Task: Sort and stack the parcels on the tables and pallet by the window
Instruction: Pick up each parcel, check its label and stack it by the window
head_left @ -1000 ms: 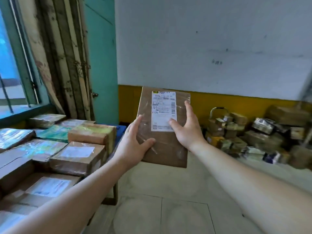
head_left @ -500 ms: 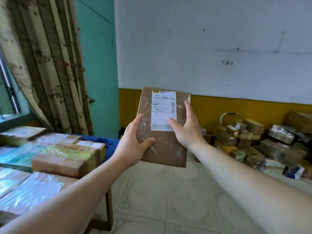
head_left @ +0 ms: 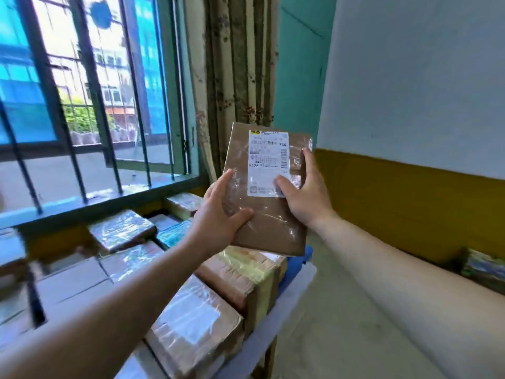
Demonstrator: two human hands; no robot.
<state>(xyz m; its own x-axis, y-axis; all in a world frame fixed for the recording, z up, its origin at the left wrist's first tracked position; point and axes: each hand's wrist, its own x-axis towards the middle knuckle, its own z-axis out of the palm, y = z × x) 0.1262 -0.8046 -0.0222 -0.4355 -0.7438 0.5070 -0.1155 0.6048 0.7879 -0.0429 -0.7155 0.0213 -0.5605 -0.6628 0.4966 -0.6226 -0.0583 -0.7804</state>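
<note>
— Head view first: what are the hands doing?

— Both are on one flat brown cardboard parcel wrapped in clear tape [head_left: 269, 212], held up at arm's length with its face towards the camera. The left hand [head_left: 218, 222] grasps its lower left edge, thumb across the front and fingers behind. The right hand [head_left: 306, 192] grasps the right edge, thumb pressed on the lower corner of the white printed shipping label [head_left: 268, 163], fingers wrapped round the side.

— Is the parcel resting on anything?

— No, it is in the air, tilted slightly, label upright.

— And below the hands?

— Directly beneath the left hand sits a brown taped box with yellowish tape over its top [head_left: 246, 274], and nearer the camera a larger brown box under glossy clear film [head_left: 196, 329]. Both stand on the pale table [head_left: 289, 302], near its right edge. More film-wrapped brown parcels [head_left: 123, 231] lie to the left of the left hand, packed close together.

— Further out?

— Beyond them, a barred green-framed window [head_left: 90, 105], then a patterned striped curtain [head_left: 237, 64] behind the held parcel. Right of the right hand, a white wall with a yellow lower band [head_left: 404, 203].
</note>
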